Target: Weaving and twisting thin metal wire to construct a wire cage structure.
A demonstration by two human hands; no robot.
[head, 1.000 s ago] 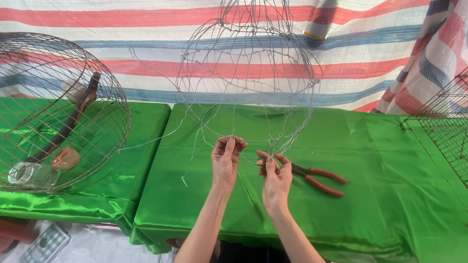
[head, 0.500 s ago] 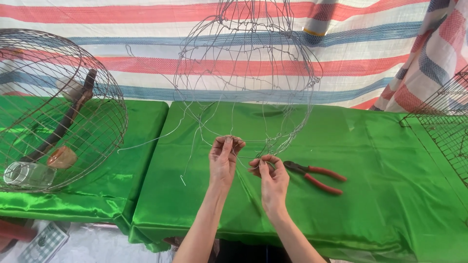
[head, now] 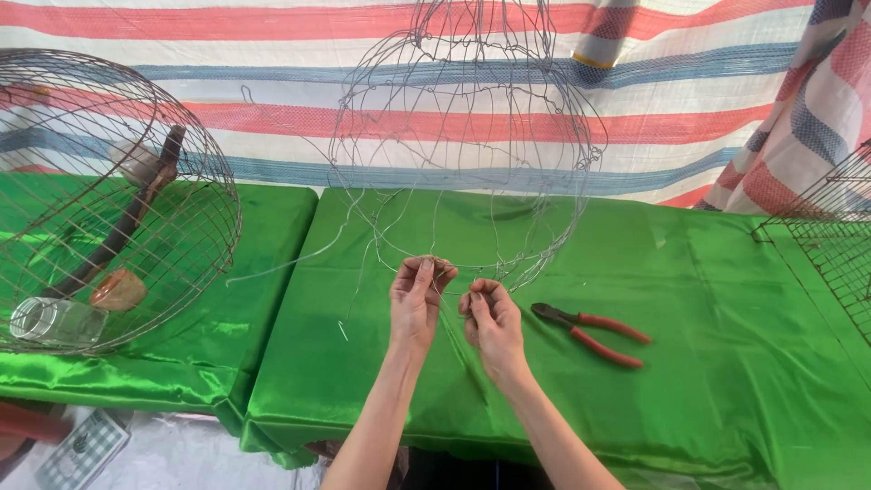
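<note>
Both hands are pinched onto thin wire at the bottom of the wire frame (head: 467, 145), so nothing's loose here. Left hand (head: 415, 304) has its fingertips closed tight on a strand, thumb and fingers pressed together up top. Right hand (head: 493, 325) sits just beside it, fingers curled in and gripping wire too, though I can't tell if it's the same strand or the next one over. The two hands are nearly touching.

That frame is a half-made round cage, hanging above the green cloth (head: 726, 381) with its lower ring right at the fingers and loose wire ends trailing off to the left.

Red-handled pliers (head: 592, 333) lie on the cloth just right of the right hand, untouched. Off to the left there's a finished cage (head: 109, 200) on its side with a clear jar (head: 54, 319) inside it.
</note>
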